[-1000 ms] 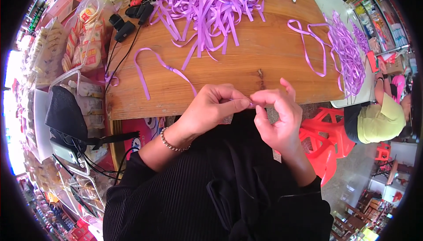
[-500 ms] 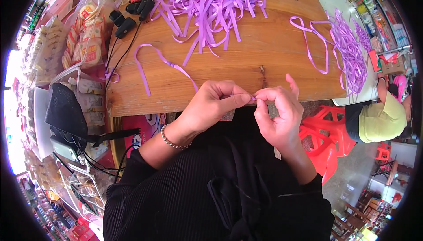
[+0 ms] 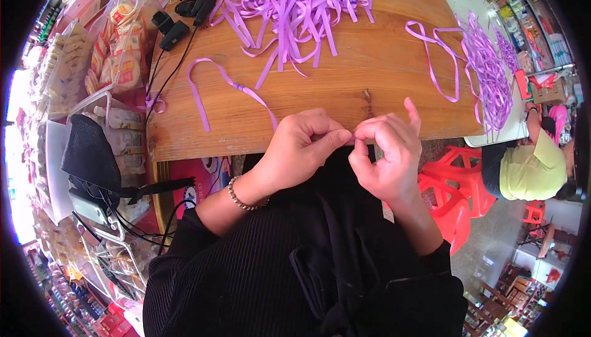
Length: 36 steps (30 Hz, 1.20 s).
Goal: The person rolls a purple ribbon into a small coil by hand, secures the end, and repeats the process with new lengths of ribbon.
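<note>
At the left of the frame hangs a black mesh fabric item, below clear plastic bags of packaged goods. Next, at the upper left, black plastic devices with thin cables lie on the brown wooden table. A single narrow purple satin ribbon curves across the wood, its lower end running to the left hand. Above, at top centre, sprawls a tangled heap of purple ribbons. At the frame's centre, the left hand's thumb and forefinger are pinched together, meeting the fingertips of the right hand around a mostly hidden bit of purple ribbon at the table's near edge; whether it belongs to the curved strip I cannot tell. The right thumb and forefinger curl into a ring, little finger raised. Farther right are red plastic stools and, above them, a long bundle of purple ribbons.
</note>
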### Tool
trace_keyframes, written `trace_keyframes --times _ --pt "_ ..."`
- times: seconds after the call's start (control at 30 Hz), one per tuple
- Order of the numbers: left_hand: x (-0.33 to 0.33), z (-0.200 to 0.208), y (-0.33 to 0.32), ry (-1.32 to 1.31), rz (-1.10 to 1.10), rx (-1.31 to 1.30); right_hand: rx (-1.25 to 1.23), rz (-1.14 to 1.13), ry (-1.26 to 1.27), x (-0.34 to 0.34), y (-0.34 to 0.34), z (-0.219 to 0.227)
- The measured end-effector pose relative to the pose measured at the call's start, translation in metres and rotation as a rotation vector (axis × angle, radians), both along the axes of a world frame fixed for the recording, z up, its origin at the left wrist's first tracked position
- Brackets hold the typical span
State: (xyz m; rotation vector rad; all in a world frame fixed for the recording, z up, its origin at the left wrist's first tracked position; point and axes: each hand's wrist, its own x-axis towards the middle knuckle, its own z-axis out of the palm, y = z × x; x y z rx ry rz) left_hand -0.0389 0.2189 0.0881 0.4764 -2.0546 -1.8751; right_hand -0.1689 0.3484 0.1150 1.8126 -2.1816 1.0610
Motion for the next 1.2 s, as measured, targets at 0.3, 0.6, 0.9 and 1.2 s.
trace_keyframes --times 0.3,0.6,0.9,1.2 --pt "-0.003 -0.001 -0.008 -0.026 -0.063 0.475 0.044 -0.038 -0.258 -0.008 0.009 0.002" --pt "-0.001 -0.001 -0.007 -0.058 -0.003 0.464 -0.007 -0.024 -0.133 -0.001 -0.006 -0.001" --pt "-0.005 -0.019 -0.007 0.139 0.146 0.301 0.023 -0.019 -0.069 0.005 -0.009 -0.015" --pt "-0.004 -0.024 -0.013 0.092 0.098 0.264 0.019 0.035 -0.147 0.001 -0.011 -0.02"
